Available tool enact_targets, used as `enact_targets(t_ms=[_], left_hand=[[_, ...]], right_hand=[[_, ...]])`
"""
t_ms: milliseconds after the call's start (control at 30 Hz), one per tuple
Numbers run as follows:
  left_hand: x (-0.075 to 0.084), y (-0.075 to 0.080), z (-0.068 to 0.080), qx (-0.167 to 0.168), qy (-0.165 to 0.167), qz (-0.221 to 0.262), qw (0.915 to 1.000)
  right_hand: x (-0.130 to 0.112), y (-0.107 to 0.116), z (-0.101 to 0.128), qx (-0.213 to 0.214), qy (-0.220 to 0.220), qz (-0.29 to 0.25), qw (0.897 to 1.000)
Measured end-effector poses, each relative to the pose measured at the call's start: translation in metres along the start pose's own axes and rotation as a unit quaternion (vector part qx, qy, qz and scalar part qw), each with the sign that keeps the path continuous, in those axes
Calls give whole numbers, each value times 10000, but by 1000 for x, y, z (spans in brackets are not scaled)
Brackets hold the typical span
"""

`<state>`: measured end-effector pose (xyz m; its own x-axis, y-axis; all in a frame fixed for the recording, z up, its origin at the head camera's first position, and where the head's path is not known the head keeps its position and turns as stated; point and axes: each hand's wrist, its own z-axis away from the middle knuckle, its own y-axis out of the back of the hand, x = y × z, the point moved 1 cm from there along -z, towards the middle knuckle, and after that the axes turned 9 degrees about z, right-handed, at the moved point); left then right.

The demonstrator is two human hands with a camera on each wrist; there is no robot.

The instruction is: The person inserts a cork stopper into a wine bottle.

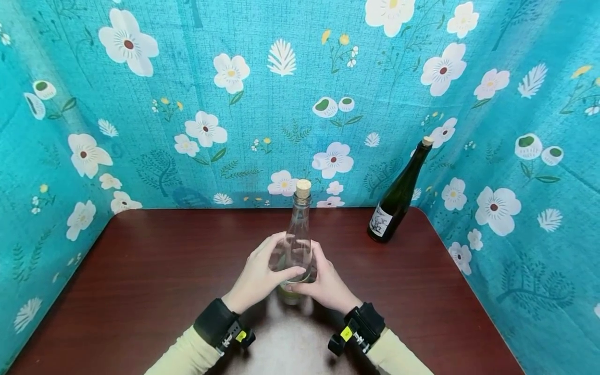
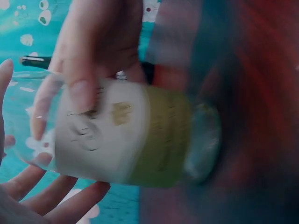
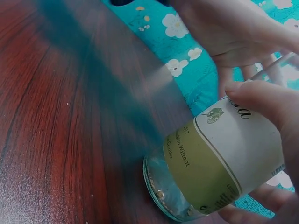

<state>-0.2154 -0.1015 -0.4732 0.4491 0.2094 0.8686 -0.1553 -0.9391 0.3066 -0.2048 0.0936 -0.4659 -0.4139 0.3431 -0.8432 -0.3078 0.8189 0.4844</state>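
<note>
Clear glass bottle (image 1: 297, 245), corked, stands upright mid-bench, base on the wood. Left hand (image 1: 260, 276) and right hand (image 1: 324, 284) wrap it from either side, fingers curled round the lower body over the white-and-green label (image 3: 224, 154), likely to steady it since the tall narrow shape tips easily. Dark green bottle (image 1: 399, 195), also corked, stands well apart at the far right corner, untouched. Bench (image 1: 164, 271) is glossy dark red wood; teal flowered cloth (image 1: 187, 104) walls it on three sides.
</note>
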Motion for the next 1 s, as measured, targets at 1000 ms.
enact_targets(t_ms=[1000], left_hand=[[-7, -15, 19, 299, -89, 211, 9993]], right_hand=[[41, 42, 7, 1716, -53, 582, 9834]])
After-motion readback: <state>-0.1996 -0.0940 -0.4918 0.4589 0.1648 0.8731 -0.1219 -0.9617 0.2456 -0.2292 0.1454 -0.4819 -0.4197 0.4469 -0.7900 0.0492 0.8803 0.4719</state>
